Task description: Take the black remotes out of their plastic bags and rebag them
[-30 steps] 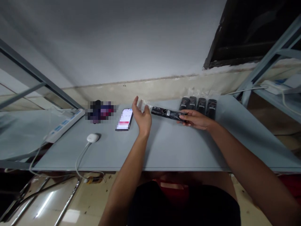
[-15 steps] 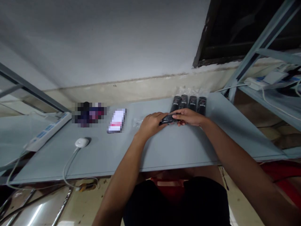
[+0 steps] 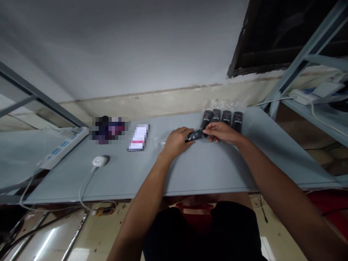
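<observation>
Between my hands a slim black object in shiny clear plastic, which looks like a remote control (image 3: pixel 196 135), lies nearly level, low over the table. My left hand (image 3: pixel 178 140) is closed around its left end. At its right end my right hand (image 3: pixel 221 132) pinches the tip or its wrapping with thumb and forefinger, the other fingers curled. Just behind my right hand, several similar black remote controls (image 3: pixel 216 115) lie side by side with pale labels, their clear bags spread toward the wall. My right hand hides their near ends. Crumpled clear plastic (image 3: pixel 160 143) shows left of my left hand.
On the grey table (image 3: pixel 130 177) lie a lit phone (image 3: pixel 139 137), a blurred dark bundle (image 3: pixel 108 129) and a white rounded device (image 3: pixel 99 161) on a cable. A power strip (image 3: pixel 65 146) runs along the left edge. Metal frames stand at both sides, a wall behind.
My right thumb has slid from the top of the remote control to its right tip, uncovering more of it. My left hand keeps its hold. The view has shifted slightly.
</observation>
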Action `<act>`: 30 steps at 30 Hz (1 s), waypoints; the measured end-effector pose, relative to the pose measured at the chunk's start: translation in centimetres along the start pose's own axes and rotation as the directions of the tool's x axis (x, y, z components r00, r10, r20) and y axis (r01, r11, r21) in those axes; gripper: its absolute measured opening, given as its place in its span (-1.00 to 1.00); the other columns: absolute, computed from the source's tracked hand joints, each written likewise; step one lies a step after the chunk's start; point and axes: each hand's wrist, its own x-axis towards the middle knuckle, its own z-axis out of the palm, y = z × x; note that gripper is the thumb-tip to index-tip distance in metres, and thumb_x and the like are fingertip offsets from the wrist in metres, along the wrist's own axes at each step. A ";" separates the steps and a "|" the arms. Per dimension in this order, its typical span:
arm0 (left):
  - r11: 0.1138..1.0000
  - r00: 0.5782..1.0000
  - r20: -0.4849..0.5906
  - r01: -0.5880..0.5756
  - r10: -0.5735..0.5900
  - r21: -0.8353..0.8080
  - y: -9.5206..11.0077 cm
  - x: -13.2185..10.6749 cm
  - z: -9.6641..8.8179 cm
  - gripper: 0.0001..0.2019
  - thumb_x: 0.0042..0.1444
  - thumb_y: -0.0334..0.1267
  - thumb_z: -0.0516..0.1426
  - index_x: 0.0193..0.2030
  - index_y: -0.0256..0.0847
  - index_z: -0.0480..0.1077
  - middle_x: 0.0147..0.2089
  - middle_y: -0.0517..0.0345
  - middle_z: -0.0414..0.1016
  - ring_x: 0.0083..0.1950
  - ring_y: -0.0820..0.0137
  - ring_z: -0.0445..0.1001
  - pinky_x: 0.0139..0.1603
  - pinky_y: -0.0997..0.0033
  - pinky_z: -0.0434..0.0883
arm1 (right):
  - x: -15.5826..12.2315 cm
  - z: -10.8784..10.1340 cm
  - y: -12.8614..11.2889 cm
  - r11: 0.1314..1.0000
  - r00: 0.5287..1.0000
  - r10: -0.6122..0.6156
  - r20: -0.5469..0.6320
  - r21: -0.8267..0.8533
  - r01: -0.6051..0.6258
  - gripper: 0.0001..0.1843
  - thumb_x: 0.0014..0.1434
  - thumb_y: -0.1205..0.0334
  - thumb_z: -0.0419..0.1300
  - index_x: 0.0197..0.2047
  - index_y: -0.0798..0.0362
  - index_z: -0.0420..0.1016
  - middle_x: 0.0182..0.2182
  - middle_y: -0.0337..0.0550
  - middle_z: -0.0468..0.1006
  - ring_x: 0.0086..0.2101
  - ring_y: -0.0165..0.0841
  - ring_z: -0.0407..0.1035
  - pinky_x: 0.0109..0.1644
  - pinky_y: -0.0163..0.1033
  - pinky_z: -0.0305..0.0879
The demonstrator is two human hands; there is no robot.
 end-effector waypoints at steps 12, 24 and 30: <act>0.999 0.999 0.025 0.027 -0.027 -0.018 0.2 -0.1 -0.3 -0.48 0.20 -0.22 0.34 0.29 -0.11 0.39 0.14 -0.01 0.55 0.11 0.16 0.55 0.12 0.16 0.51 | -0.7 -0.2 -0.7 0.984 1.000 0.001 0.021 -0.178 0.003 -0.55 0.09 -0.19 0.44 -0.28 0.07 0.66 -0.50 -0.11 0.62 -0.51 -0.40 0.42 -0.56 -0.35 0.25; 0.986 0.983 0.108 0.153 -0.145 -0.071 -1.2 -0.8 -1.8 -0.58 0.28 -0.21 0.24 0.27 -0.07 0.43 0.07 0.06 0.59 0.00 0.24 0.59 -0.02 0.29 0.51 | 0.3 -0.8 -0.6 0.937 0.875 -0.296 -0.383 0.062 0.344 -0.50 0.00 -0.23 0.47 -0.31 -0.05 0.40 -0.37 -0.26 0.57 -0.27 -0.28 0.56 -0.13 -0.13 0.60; 0.980 0.978 0.138 0.171 -0.156 -0.104 -1.4 -1.0 -1.9 -0.55 0.25 -0.19 0.27 0.27 -0.11 0.45 0.05 0.05 0.62 0.01 0.24 0.60 0.02 0.26 0.51 | -0.3 0.7 -2.3 0.813 0.674 -0.458 -0.580 0.034 0.581 -0.51 0.23 -0.35 0.22 -0.14 -0.16 0.19 -0.29 -0.25 0.63 -0.16 -0.18 0.62 -0.17 -0.08 0.58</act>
